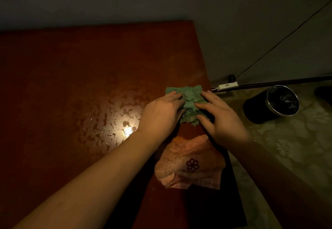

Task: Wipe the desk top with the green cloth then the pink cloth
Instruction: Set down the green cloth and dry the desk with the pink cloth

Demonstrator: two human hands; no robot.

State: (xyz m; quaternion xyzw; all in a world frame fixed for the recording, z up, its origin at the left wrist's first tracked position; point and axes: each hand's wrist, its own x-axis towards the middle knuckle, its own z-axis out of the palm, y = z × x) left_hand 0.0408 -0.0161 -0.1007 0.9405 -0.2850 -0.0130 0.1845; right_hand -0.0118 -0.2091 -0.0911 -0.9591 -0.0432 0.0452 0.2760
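A crumpled green cloth [188, 99] lies on the dark red-brown desk top [71, 70] near its right edge. My left hand [161, 113] grips the cloth's left side and my right hand [222, 119] presses on its right side, fingers bent over the fabric. Nearer to me, a folded pink cloth [188, 164] with a dark flower mark lies flat on the desk, untouched, between my forearms.
Wet patches [111, 121] glint on the desk left of my hands. The desk's right edge runs just past the cloths. Right of it on the patterned floor stands a black bin [271, 103]. A white power strip [228, 85] and cable lie by the wall.
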